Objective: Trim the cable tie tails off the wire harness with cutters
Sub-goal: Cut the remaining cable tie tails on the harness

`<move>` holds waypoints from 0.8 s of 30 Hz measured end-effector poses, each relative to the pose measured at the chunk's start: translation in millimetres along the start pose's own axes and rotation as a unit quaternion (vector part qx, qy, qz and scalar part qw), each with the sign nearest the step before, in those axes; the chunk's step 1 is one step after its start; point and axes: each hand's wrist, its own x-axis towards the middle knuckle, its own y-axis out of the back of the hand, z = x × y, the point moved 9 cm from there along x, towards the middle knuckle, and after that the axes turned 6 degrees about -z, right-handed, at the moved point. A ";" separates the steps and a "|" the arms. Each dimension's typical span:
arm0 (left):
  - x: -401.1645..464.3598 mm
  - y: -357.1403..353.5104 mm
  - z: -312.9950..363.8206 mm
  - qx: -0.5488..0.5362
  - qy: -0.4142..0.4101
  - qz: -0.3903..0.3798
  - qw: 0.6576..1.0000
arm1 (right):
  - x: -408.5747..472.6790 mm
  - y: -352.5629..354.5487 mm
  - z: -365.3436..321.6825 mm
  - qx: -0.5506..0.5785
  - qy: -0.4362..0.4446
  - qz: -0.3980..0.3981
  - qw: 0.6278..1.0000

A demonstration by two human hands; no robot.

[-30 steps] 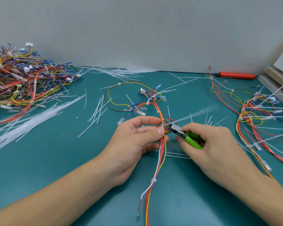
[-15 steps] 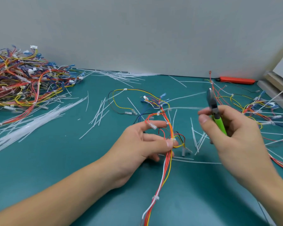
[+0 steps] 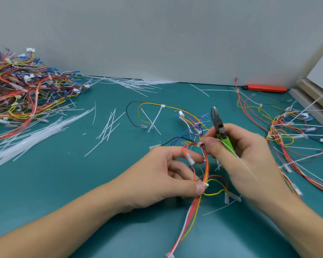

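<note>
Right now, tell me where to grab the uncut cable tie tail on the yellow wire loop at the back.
Pinch the cable tie tail near its free lower end, coming from the front. It hangs from the tie head on the yellow wire toward you and lies flat on the mat, clear of both hands.

teal table (image 3: 54,183) – harness pile (image 3: 22,90) | loose tie tails (image 3: 108,125) | orange tool (image 3: 267,88)

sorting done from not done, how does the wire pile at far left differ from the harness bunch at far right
The left pile is a dense, tall heap; the right bunch is looser and spread flat. Long white tie tails stick out of the right bunch; the left pile shows only short stubs. Both are red, yellow and blue wires on the green mat.
</note>
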 end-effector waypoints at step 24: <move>-5.9 39.2 -2.3 -0.122 -0.094 0.226 0.962 | -3.1 2.8 -3.8 -0.078 0.001 -0.014 0.997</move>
